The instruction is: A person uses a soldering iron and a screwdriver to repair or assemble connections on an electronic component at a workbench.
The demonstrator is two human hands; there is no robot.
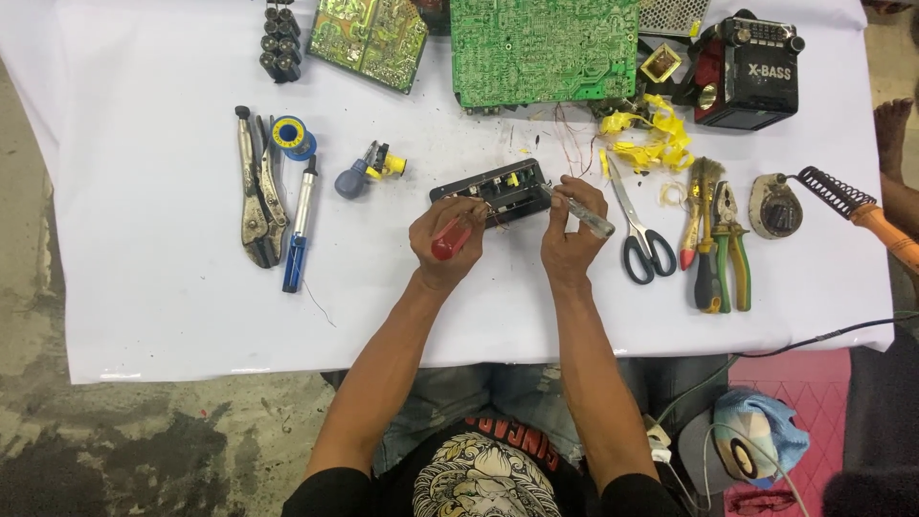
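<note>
centre of frame – left hand (448, 239) gripping a red-handled screwdriver (450, 239), right hand (571, 235) pinching a clear tester screwdriver (584, 215) – small black circuit module (491, 190) looking light, fragile; best held by edges

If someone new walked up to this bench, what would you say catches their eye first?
Most likely the two hands at the middle of the white table: the left hand grips a red-handled screwdriver and the right hand a clear-handled one, both at a small black device. Behind it lies a large green circuit board, with crumpled yellow tape to its right. Pliers and scissors lie right of the hands.
</note>
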